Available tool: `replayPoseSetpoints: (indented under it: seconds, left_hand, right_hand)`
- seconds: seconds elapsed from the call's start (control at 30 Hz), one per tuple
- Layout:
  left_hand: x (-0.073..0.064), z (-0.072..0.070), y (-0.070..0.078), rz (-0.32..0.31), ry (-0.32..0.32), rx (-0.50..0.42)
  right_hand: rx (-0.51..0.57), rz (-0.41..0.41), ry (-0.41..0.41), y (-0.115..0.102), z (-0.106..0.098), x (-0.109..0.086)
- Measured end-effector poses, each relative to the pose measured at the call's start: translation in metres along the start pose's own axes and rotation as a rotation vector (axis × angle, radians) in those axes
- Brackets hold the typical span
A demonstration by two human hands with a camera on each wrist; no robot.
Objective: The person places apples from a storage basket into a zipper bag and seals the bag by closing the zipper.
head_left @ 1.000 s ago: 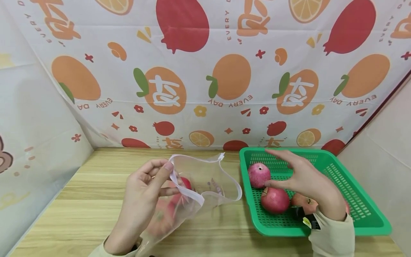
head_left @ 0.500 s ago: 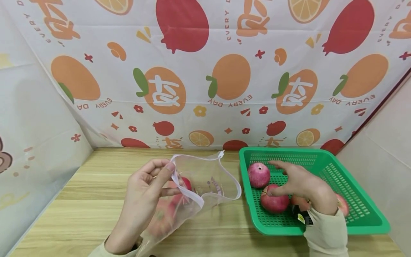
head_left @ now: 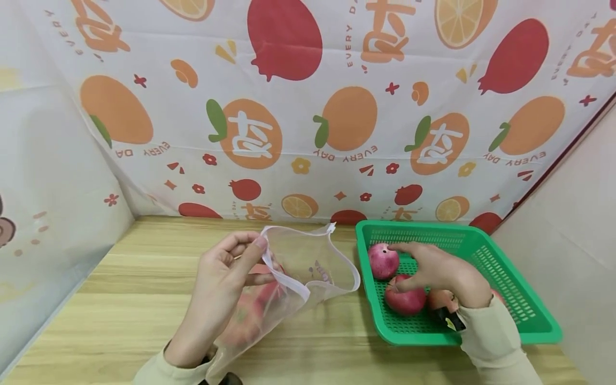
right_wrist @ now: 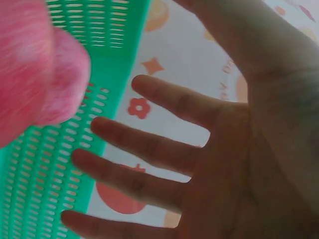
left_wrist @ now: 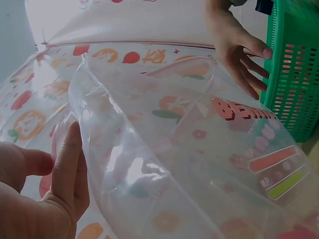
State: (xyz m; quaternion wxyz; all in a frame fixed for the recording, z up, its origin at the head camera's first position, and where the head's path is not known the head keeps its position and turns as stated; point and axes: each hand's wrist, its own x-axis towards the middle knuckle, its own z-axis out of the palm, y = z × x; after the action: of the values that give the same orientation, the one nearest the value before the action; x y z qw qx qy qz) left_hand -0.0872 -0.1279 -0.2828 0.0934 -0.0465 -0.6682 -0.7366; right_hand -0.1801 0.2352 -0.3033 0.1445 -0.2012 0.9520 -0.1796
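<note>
My left hand (head_left: 218, 289) pinches the white zip edge of a clear zip bag (head_left: 308, 256) between thumb and fingers. The bag's mouth gapes toward the right, and red apples (head_left: 243, 323) show through its film at the lower left. Over the green basket (head_left: 512, 338) hovers my right hand (head_left: 438, 270), fingers spread. Its fingertips are near a pink apple (head_left: 383, 264) and a redder apple (head_left: 409, 300); contact is unclear. In the right wrist view that hand's fingers (right_wrist: 134, 139) look straight and hold nothing. Another apple (head_left: 440, 299) lies partly under the wrist.
One more apple (head_left: 498, 295) is mostly hidden behind the right sleeve. The basket stands right of the bag on a wooden table (head_left: 159, 267). A fruit-print cloth (head_left: 298, 117) hangs behind, and pale walls close off both sides.
My right hand has moved left and lower over the apples in the basket. The left hand keeps its pinch on the bag's edge. The head view has shifted slightly.
</note>
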Motion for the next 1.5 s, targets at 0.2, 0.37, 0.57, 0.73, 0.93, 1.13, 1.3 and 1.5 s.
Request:
replayPoseSetpoints:
  seconds: [0.2,0.37,0.57,0.73,0.93,1.13,1.3,1.5]
  left_hand:
    - [0.004,0.0,-0.001,-0.019,-0.014,-0.007]
    - [0.005,-0.001,-0.003,-0.025,-0.017,-0.015]
    - [0.004,-0.001,-0.004,-0.031,-0.027,-0.023]
    - [0.003,-0.001,-0.004,-0.032,-0.024,-0.021]
    - [0.002,-0.002,-0.002,-0.035,-0.023,-0.014]
    - [0.001,-0.003,-0.001,-0.035,-0.023,-0.01]
    - [0.001,-0.004,0.0,-0.019,-0.029,-0.013]
    - [0.001,-0.005,0.003,-0.014,-0.028,-0.012]
  right_hand:
    - [-0.08,0.005,-0.046,0.006,0.01,0.007]
    - [-0.1,0.007,-0.082,0.009,0.019,0.013]
    - [-0.134,0.07,-0.161,0.011,0.028,0.017]
    - [-0.167,0.111,-0.205,0.011,0.031,0.019]
    - [-0.156,0.131,-0.229,0.011,0.037,0.02]
    - [-0.17,0.119,-0.278,0.011,0.044,0.023]
    - [-0.191,0.171,-0.278,0.006,0.043,0.02]
    - [-0.255,0.231,-0.251,-0.002,0.037,0.015]
